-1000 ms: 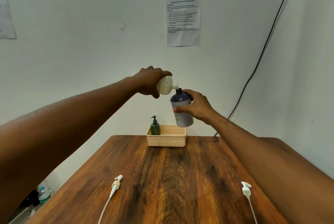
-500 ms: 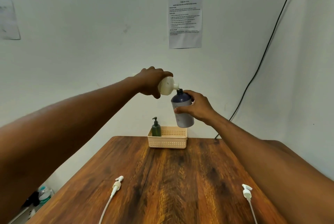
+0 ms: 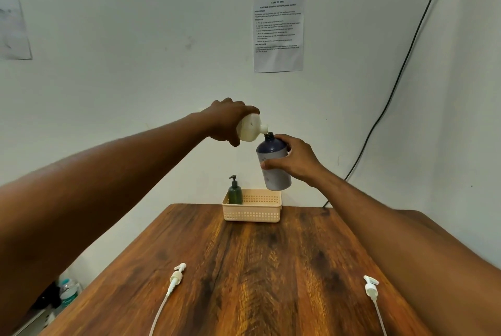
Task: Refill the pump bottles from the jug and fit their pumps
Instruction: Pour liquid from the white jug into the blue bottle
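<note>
My left hand (image 3: 225, 120) grips a cream-white jug (image 3: 250, 129), tipped sideways so its spout meets the open neck of a dark blue bottle (image 3: 271, 158). My right hand (image 3: 294, 160) holds that bottle upright in the air above the table's far end. Two white pumps with long tubes lie on the wooden table (image 3: 244, 268): one pump (image 3: 177, 276) at the front left, the other pump (image 3: 370, 285) at the front right. A dark green pump bottle (image 3: 234, 192) with its pump fitted stands in a beige basket (image 3: 253, 213).
The basket sits at the table's far edge against a pale wall. A printed sheet (image 3: 278, 32) hangs on the wall and a black cable (image 3: 393, 91) runs down it to the right. Bottles stand on the floor at the lower left (image 3: 67, 291).
The jug and the blue bottle stay together in much the same pose. The view has tilted slightly, so everything sits a little lower in the frame.
</note>
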